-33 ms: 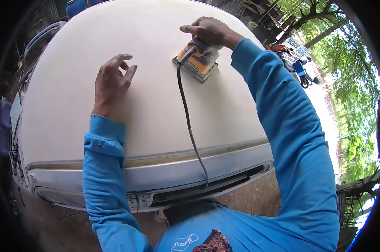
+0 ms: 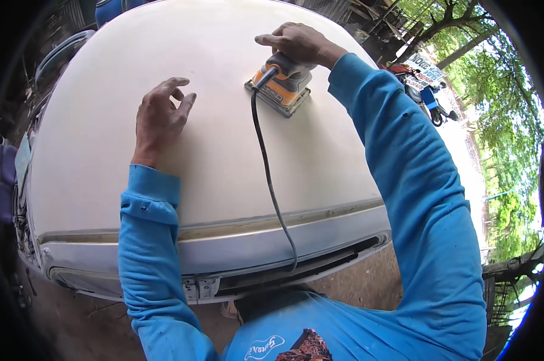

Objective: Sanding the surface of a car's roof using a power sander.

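My right hand (image 2: 299, 43) is closed over the top of an orange and black electric sander (image 2: 284, 84), its thumb sticking out to the left. The sander's flat pad rests on a broad off-white vehicle panel (image 2: 224, 162), which looks like a roof. From the sander's near end a black cord (image 2: 267, 156) runs down across the panel and over its near edge. To the left, my left hand (image 2: 160, 117) rests at the panel with nothing in it, fingers loosely bent and thumb apart. Pale dust coats both hands' fingertips.
A grooved rail (image 2: 254, 222) edges the panel's near side, above a long dark opening (image 2: 320, 259). Bare ground (image 2: 368, 277) lies below. Beyond the right side stand a parked motorcycle (image 2: 431, 99), a signboard (image 2: 425, 66) and trees. Blue barrels (image 2: 107, 11) stand at the far left.
My right hand and the sander have shifted very slightly left and away from me. The left hand stays in place.
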Available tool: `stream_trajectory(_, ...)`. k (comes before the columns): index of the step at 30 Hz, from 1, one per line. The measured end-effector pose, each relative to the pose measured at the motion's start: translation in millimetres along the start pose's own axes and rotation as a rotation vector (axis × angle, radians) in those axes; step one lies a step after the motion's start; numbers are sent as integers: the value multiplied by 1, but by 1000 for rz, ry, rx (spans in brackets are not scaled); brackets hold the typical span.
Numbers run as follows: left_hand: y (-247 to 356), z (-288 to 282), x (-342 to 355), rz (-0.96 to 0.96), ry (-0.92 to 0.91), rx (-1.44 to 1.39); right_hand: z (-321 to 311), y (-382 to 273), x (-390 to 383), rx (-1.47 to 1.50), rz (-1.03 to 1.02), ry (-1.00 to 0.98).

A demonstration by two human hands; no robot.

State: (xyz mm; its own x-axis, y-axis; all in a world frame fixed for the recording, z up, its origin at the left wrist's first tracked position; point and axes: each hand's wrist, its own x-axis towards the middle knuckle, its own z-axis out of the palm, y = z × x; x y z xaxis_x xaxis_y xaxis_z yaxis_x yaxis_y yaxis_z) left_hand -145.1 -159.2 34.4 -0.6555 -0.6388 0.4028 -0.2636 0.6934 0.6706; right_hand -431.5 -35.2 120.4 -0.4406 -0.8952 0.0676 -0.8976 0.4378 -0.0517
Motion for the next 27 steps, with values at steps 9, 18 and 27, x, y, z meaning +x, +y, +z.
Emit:
stream_trajectory(9,-3,-2,0,40,26,-6,-9,43,-18,14,24,50)
stream_trajectory(18,4,-2,-1,-39,-14,-7,-21,148,-92,62,161,-20)
stream_trajectory(27,-3,4,0,40,-5,-24,-19,190,-113,-22,278,-94)
